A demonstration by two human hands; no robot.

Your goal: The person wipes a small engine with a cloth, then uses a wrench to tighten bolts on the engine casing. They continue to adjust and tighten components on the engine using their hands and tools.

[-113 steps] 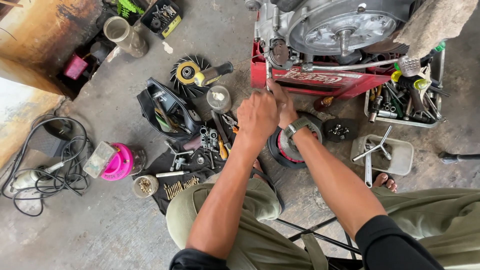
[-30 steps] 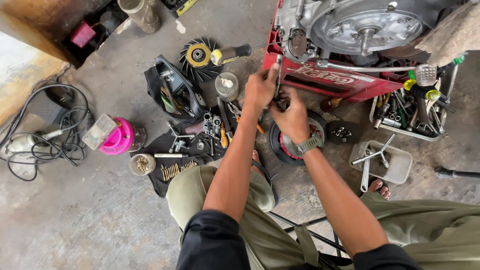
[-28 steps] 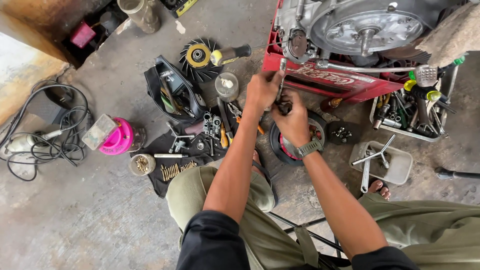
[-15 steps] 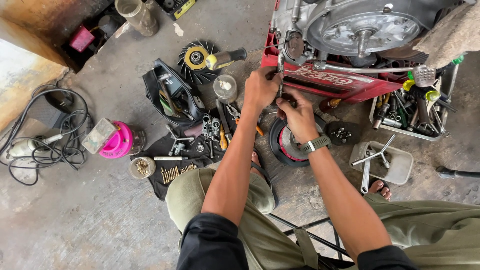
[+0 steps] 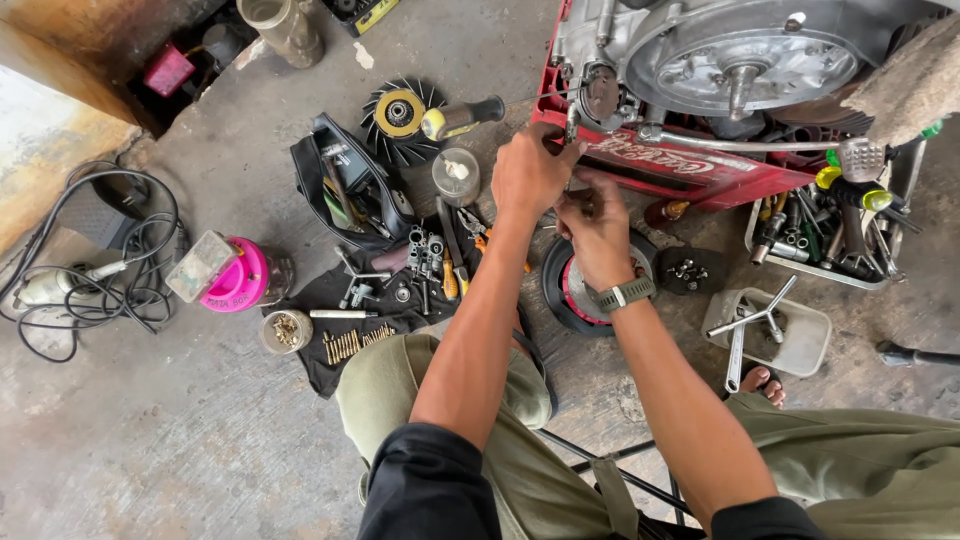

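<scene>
The left hand (image 5: 528,172) is curled shut, knuckles up, at the front edge of the red crate (image 5: 700,172) that carries one grey engine (image 5: 720,60); its fingertips press at the engine's lower left corner, and what they pinch is hidden. The right hand (image 5: 597,232), with one wristwatch (image 5: 625,296) on its wrist, is closed just beside the left one, fingers bent round something small that cannot be made out. Below the right hand lies one round black and red disc (image 5: 570,290) on the concrete floor (image 5: 150,440). Left of the hands one small tin can (image 5: 456,176) stands, and past it one black fan wheel with a yellow hub (image 5: 398,115) lies with one screwdriver (image 5: 462,117) touching it. One black cloth (image 5: 345,310) bears a row of brass pieces too small to count. Further left one pink round container (image 5: 238,276) stands near one coil of black cable (image 5: 100,270). To the right are two trays: a grey one full of tools (image 5: 835,225) and a clear one (image 5: 770,330) holding a cross wrench.
</scene>
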